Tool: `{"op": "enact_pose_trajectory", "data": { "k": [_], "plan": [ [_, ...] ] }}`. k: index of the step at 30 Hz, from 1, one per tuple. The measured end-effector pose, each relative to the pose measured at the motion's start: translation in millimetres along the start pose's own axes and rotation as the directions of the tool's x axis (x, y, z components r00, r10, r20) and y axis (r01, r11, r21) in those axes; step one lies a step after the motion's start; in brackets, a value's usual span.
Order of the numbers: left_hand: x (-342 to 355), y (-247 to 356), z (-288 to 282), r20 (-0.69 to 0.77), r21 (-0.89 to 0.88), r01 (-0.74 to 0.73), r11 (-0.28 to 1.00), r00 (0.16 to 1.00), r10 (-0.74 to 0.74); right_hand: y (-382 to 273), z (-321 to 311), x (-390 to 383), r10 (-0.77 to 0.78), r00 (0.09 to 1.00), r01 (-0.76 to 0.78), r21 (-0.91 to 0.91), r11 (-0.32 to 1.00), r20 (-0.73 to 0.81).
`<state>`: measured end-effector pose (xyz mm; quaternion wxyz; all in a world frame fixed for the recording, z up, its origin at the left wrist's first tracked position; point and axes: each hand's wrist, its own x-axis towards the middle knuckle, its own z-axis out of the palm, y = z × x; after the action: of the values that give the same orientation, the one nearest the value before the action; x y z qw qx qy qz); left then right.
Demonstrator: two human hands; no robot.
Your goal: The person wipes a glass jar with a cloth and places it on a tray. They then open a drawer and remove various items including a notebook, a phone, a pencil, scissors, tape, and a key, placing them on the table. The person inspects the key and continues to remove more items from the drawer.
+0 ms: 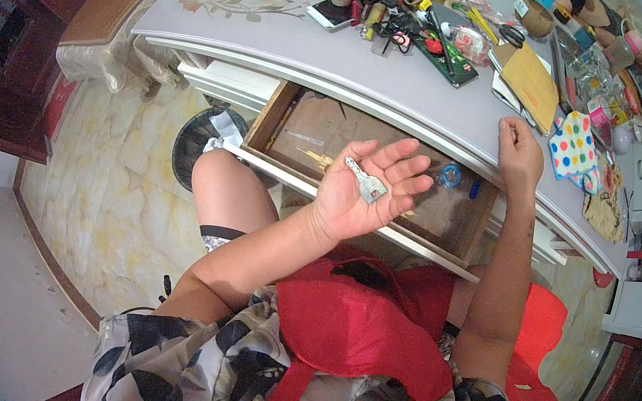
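Observation:
My left hand (337, 205) is palm up above the open drawer (440, 239), its fingers slightly curled. Across its palm and fingers lies a worn silver-grey key (371, 187), the broad end towards the fingers. My right hand (520, 157) is closed in a loose fist at the desk's front edge, below a tan envelope-like folder (528, 84). Whatever is in that fist, if anything, is hidden. Inside the drawer are a roll of blue tape (450, 176), a small blue piece (474, 190) and some thin yellowish sticks (313, 157).
Clutter covers the far side of the desk (222, 28): a smartphone (330, 15), scissors (512, 36), cables and bottles. A polka-dot cloth (574, 151) lies at the right. A black bin (194, 150) stands left of the drawer; a red chair (536, 357) is at the right.

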<state>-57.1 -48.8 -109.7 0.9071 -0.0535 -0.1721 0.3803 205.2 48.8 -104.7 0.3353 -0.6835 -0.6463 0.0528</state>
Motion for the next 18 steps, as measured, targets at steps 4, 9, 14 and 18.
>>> {"op": "enact_pose_trajectory", "data": {
  "k": [4,9,14,18],
  "plan": [
    [-1,2,-4,-0.03,-0.003,-0.046,0.999,0.999,0.046,1,2,0,0.013,1.0,-0.013,0.002,1.0,0.02],
    [0,2,-8,-0.048,0.043,-0.05,0.998,0.997,0.052,2,-1,2,0.047,0.996,-0.044,-0.031,0.999,0.072],
    [1,2,-11,-0.073,0.086,-0.05,0.995,0.996,0.056,2,1,0,-0.033,0.999,0.033,-0.005,0.999,-0.01],
    [0,2,-11,-0.117,0.12,-0.052,0.991,0.991,0.066,5,2,1,-0.03,1.0,0.03,0.005,1.0,0.002]
  ]
}}
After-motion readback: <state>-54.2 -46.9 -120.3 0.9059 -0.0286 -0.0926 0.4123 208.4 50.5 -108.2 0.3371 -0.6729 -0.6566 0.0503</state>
